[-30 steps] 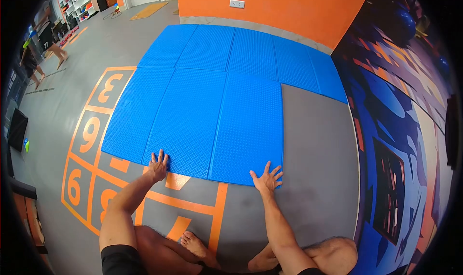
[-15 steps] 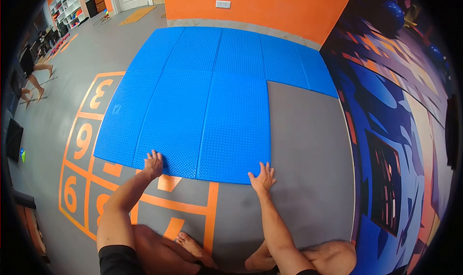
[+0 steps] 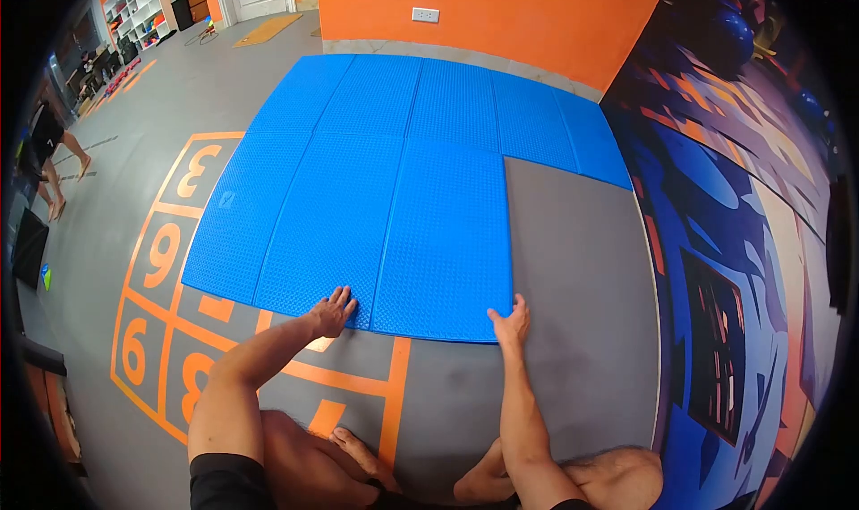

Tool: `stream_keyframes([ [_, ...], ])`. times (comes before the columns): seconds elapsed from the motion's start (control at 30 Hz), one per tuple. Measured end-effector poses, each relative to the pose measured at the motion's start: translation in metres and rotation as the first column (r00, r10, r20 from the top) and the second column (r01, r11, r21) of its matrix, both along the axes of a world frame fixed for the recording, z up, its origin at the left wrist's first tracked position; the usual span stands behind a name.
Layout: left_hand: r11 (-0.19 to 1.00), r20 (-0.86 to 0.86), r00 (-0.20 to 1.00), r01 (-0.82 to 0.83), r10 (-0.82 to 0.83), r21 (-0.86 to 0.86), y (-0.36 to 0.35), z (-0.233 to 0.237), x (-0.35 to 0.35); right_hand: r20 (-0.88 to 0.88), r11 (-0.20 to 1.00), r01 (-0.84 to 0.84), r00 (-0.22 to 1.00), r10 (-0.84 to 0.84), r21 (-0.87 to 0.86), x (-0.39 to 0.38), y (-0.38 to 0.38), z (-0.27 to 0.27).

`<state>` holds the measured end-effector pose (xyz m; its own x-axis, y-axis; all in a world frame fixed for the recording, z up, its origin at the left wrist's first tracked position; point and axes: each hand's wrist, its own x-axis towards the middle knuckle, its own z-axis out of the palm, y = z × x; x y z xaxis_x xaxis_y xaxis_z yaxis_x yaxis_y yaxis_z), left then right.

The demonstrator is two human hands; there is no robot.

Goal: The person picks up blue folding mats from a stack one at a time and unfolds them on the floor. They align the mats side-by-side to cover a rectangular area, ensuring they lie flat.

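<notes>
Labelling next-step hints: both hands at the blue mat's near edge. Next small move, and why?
Probably a short two-handed push away. The left hand lies flat on the near edge of the mat, the right hand at its near right corner, and its far edge meets the back mats; a nudge would seat that seam.

Both hands at the near edge of the mat [image 3: 385,206]
Left hand [image 3: 333,311] lies on that edge, right hand [image 3: 512,324] at the mat's near right corner; a numbered floor grid [image 3: 161,259] lies left of and partly under the mat, a wall [image 3: 537,18] behind it.
</notes>
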<state>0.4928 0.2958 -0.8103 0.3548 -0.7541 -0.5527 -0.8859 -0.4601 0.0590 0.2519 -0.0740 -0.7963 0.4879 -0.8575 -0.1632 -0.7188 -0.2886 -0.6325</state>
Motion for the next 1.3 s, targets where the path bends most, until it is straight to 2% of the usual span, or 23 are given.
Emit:
stream_keyframes([
  [0.03,1.0,0.001,1.0,-0.004,0.004,0.012,-0.002,0.002,0.002,0.007,0.997,0.025,1.0,-0.025,0.079,0.009,-0.007,0.019],
  [0.13,1.0,0.009,1.0,-0.022,0.022,0.022,-0.004,-0.001,0.001,0.157,0.966,-0.224,0.967,0.202,0.131,0.028,-0.018,0.071],
  [0.23,0.998,-0.038,0.997,-0.066,0.067,0.023,-0.007,0.005,0.002,0.129,0.955,-0.298,0.946,0.296,-0.001,0.049,0.015,0.113],
  [0.27,0.998,-0.031,0.998,-0.062,0.062,0.016,-0.007,0.004,0.003,0.085,0.945,-0.324,0.941,0.327,-0.047,0.053,0.039,0.142],
  [0.43,0.996,-0.027,0.996,-0.084,0.083,-0.01,-0.02,0.023,0.014,0.296,0.881,-0.467,0.833,0.468,-0.079,0.069,0.086,0.182],
  [0.47,0.971,-0.088,0.982,-0.181,0.169,-0.156,-0.028,0.032,0.018,0.297,0.872,-0.486,0.825,0.481,-0.06,0.071,0.091,0.188],
  [0.53,0.83,-0.24,0.923,-0.378,0.302,-0.41,-0.049,0.068,0.025,0.301,0.85,-0.526,0.807,0.508,-0.024,0.075,0.1,0.195],
  [0.57,0.705,-0.279,0.91,-0.413,0.306,-0.576,-0.063,0.085,0.029,0.343,0.839,-0.539,0.776,0.529,-0.073,0.077,0.105,0.193],
  [0.6,0.547,-0.32,0.898,-0.438,0.302,-0.714,-0.078,0.103,0.029,0.36,0.829,-0.557,0.763,0.537,-0.058,0.08,0.108,0.193],
  [0.67,0.298,-0.294,0.936,-0.342,0.195,-0.891,-0.106,0.172,0.006,0.393,0.805,-0.593,0.735,0.553,-0.023,0.084,0.113,0.195],
  [0.73,0.295,-0.117,0.992,-0.125,0.042,-0.947,-0.119,0.221,-0.011,0.429,0.787,-0.604,0.682,0.592,-0.125,0.088,0.119,0.189],
  [0.77,0.359,-0.045,0.999,-0.033,-0.025,-0.933,-0.124,0.223,-0.013,0.444,0.774,-0.607,0.653,0.614,-0.178,0.09,0.121,0.187],
  [0.83,0.46,0.088,0.981,0.158,-0.171,-0.874,-0.129,0.227,-0.013,0.541,0.753,-0.655,0.656,0.527,0.06,0.091,0.123,0.196],
  [0.87,0.491,0.13,0.98,0.187,-0.149,-0.851,-0.127,0.23,-0.011,0.579,0.721,-0.671,0.663,0.475,0.177,0.091,0.124,0.2],
  [0.93,0.553,0.214,0.97,0.241,-0.113,-0.798,-0.122,0.24,-0.009,0.664,0.659,-0.736,0.573,0.481,0.158,0.09,0.117,0.185],
  [1.13,0.543,0.013,0.998,0.04,-0.055,-0.839,-0.123,0.255,-0.028,0.867,0.393,-0.873,0.414,0.278,0.29,0.085,0.107,0.165],
  [1.27,0.566,0.031,0.998,-0.001,0.047,-0.825,-0.13,0.251,-0.041,0.941,0.297,-0.916,0.315,0.121,0.268,0.091,0.095,0.134],
  [1.3,0.572,0.057,0.996,0.006,0.071,-0.82,-0.132,0.246,-0.045,0.933,0.274,-0.905,0.354,0.064,0.325,0.089,0.094,0.126],
])
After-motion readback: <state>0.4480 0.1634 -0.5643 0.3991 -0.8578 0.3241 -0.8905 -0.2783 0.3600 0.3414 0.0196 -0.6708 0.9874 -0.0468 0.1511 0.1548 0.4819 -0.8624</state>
